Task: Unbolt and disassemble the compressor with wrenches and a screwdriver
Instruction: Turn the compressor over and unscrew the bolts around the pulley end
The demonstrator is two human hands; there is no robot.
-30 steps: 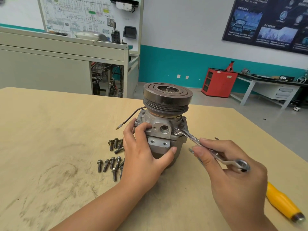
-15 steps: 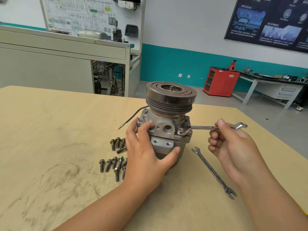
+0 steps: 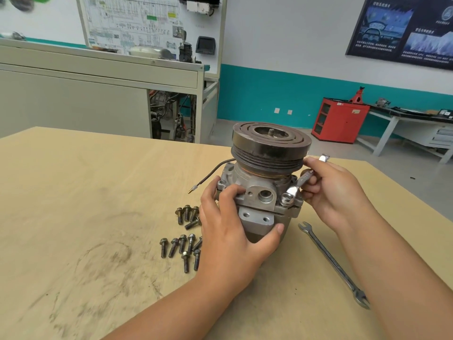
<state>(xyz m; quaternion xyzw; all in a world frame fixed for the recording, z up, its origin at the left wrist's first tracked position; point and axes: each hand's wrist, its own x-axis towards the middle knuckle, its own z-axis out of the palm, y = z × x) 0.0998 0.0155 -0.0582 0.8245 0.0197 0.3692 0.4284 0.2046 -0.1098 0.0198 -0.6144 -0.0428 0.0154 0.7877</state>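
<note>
The grey compressor (image 3: pixel 263 192) stands upright on the wooden table (image 3: pixel 85 204), its dark pulley (image 3: pixel 270 149) on top. My left hand (image 3: pixel 230 231) grips the housing from the front left, thumb under the mounting block. My right hand (image 3: pixel 335 190) grips a small silver wrench (image 3: pixel 297 185), whose ring end sits on a bolt at the housing's right flange. The wrench handle points up and away, its far end showing above my fingers. A black wire (image 3: pixel 210 176) trails off the compressor to the left.
Several loose bolts (image 3: pixel 183 236) lie on the table left of the compressor. A second, longer open-ended wrench (image 3: pixel 333 263) lies on the table to the right. The table's far edge runs just behind the compressor; a grey cabinet and a red cabinet stand beyond.
My right hand has swung the wrench handle from pointing right, round to pointing up and back, close against the pulley. My left hand has kept its hold on the housing.
</note>
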